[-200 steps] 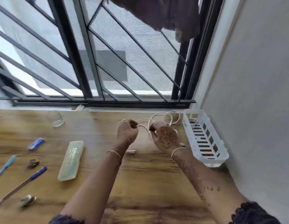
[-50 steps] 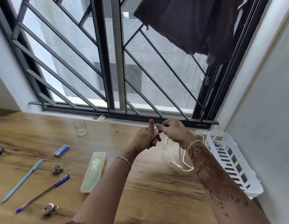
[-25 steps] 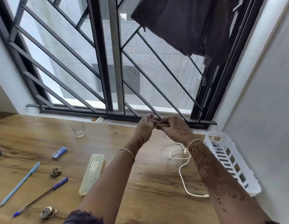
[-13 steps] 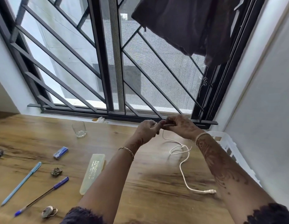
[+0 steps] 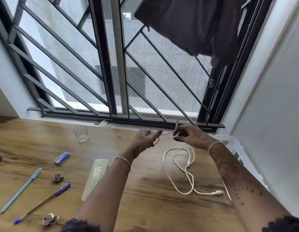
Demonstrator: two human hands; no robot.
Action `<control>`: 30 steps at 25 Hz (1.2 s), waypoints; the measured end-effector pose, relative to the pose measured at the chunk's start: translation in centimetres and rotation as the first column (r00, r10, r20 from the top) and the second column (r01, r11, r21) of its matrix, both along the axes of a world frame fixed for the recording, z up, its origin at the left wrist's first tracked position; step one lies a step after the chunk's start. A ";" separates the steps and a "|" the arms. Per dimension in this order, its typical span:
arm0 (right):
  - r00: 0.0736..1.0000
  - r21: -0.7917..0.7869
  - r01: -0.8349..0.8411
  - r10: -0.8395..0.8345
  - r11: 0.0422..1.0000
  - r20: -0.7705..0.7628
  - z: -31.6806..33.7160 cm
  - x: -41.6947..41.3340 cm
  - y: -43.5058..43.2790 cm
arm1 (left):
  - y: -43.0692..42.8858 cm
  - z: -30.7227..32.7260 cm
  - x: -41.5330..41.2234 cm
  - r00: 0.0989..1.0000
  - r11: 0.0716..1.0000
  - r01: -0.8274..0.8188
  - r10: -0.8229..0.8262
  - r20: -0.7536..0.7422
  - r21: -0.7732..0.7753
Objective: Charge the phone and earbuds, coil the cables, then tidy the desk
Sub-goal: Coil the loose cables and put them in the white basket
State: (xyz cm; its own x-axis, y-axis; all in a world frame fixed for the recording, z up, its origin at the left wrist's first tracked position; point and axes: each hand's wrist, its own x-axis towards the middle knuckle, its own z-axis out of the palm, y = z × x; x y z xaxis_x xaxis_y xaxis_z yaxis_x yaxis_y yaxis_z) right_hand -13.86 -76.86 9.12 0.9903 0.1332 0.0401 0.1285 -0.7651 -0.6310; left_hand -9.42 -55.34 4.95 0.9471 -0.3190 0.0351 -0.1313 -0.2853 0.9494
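A thin white cable runs taut between my two hands above the wooden desk, near the window sill. My left hand pinches one part of it, with a small loop hanging under the fingers. My right hand pinches the other part, and a short end sticks up above its fingers. A second white cable lies loose on the desk below my right hand, in open loops, its plug pointing right. No phone or earbuds are in view.
A white slotted basket stands against the right wall, partly behind my right arm. On the left lie a pale case, two pens, a blue eraser, small clips and an empty glass. Window bars rise behind.
My hands have moved slightly apart, stretching the cable between them. The loose cable on the desk has shifted and its loops lie wider than half a second ago.
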 end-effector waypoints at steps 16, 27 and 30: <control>0.878 0.735 0.408 -0.454 0.541 -0.153 -0.7 -0.1 6.0 | -2.2 2.0 -3.3 0.864 0.821 0.070 -0.335 -0.377 -0.567; 0.983 0.595 0.180 -0.163 0.783 -0.082 -1.2 -2.1 7.3 | -1.5 3.3 -2.7 0.860 0.587 -0.161 -0.311 -0.405 -0.793; 0.985 0.733 0.162 -0.069 0.660 -0.156 -0.9 -2.4 7.7 | -1.1 3.2 -2.6 0.870 0.595 -0.171 -0.283 -0.404 -0.785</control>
